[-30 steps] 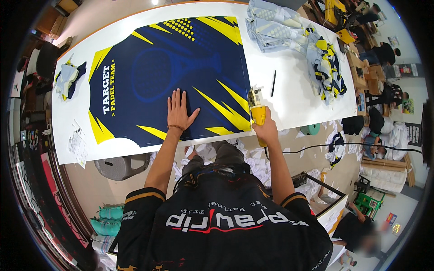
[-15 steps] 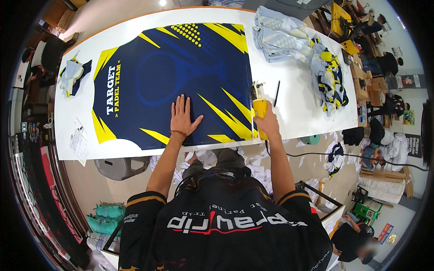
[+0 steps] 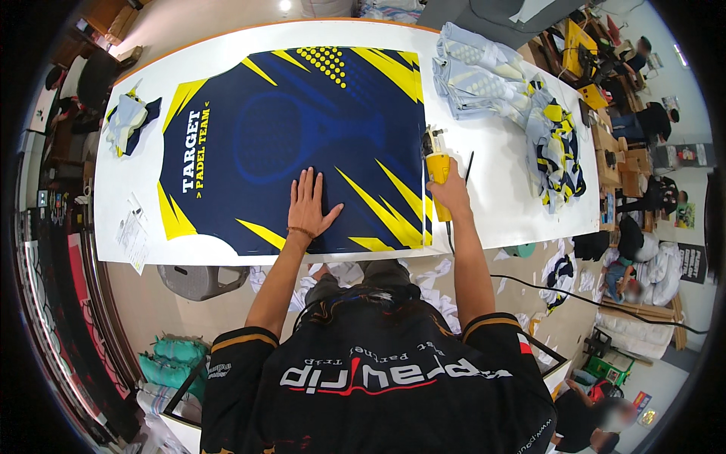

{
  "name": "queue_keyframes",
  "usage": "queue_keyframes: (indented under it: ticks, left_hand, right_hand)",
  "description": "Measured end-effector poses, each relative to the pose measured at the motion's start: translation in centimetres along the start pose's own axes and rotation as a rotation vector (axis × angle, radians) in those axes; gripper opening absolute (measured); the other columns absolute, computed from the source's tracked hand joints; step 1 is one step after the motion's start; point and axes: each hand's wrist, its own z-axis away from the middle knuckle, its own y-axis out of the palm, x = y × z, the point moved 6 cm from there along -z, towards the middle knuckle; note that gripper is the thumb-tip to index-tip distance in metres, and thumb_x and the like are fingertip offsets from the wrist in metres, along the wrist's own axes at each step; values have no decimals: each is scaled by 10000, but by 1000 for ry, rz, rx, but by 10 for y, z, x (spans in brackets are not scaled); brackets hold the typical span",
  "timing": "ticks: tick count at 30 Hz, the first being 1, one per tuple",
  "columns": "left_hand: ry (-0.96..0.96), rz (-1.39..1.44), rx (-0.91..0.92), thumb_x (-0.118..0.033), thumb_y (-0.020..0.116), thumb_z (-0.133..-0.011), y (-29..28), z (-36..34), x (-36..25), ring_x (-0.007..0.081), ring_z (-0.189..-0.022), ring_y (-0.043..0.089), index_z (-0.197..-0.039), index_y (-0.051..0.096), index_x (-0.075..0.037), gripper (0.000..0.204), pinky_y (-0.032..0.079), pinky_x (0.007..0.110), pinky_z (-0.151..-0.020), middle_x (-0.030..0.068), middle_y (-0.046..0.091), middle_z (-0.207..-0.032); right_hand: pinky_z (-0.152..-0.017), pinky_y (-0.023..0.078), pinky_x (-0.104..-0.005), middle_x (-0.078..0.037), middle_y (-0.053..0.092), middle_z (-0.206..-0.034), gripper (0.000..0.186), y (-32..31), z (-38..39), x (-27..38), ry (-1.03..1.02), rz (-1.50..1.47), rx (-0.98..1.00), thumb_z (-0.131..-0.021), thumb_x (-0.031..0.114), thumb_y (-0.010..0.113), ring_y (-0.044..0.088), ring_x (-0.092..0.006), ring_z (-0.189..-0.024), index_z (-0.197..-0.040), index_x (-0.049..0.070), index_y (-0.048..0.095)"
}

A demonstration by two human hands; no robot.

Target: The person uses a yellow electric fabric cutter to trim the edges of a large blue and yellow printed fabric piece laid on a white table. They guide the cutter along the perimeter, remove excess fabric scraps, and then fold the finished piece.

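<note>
A navy jersey panel with yellow spikes and dots lies flat on the white table. My left hand rests palm down on its near half, fingers stretched and slightly spread. At the panel's right edge, my right hand is wrapped round the body of a yellow electric fabric cutter. The cutter's metal head points away from me along that edge, and its cord runs off to the right. A dark pen lies just right of the cutter.
Folded pale grey fabric and a heap of navy-yellow scraps lie on the table's right. Another crumpled bundle and papers are at the left. A grey stool stands below; scraps litter the floor. People work at far right.
My right hand has pushed the cutter a little farther away along the panel's right edge. The left hand stays flat on the panel. The whole view has shifted slightly.
</note>
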Motion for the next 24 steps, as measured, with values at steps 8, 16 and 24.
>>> queue_keyframes:
  ticks: [8, 16, 24]
  left_hand:
    - [-19, -32, 26, -708, 502, -965, 2, -1, 2, 369, -1605, 190, -1635, 324, -43, 960, 131, 531, -1305, 208, 240, -1720]
    - [-27, -15, 47, -701, 508, -963, 2, -1, 3, 376, -1603, 191, -1632, 323, -37, 961, 128, 528, -1306, 215, 240, -1718]
    - [-29, 17, 61, -658, 594, -937, 1, -2, 2, 404, -1597, 189, -1628, 301, -10, 991, 138, 552, -1295, 240, 235, -1707]
  right_hand:
    - [-990, 552, -538, -277, 694, -1242, 947, -4, -37, 12, -36, 1, 3, -777, 319, 779, 681, -469, -1159, -1570, 178, 281]
    - [-997, 547, -539, -278, 688, -1260, 952, -9, -77, 27, -63, -20, 9, -767, 315, 787, 676, -473, -1167, -1564, 162, 289]
    - [-1002, 540, -534, -274, 674, -1292, 985, -12, -123, 39, -79, -3, 4, -737, 354, 792, 671, -456, -1188, -1568, 163, 297]
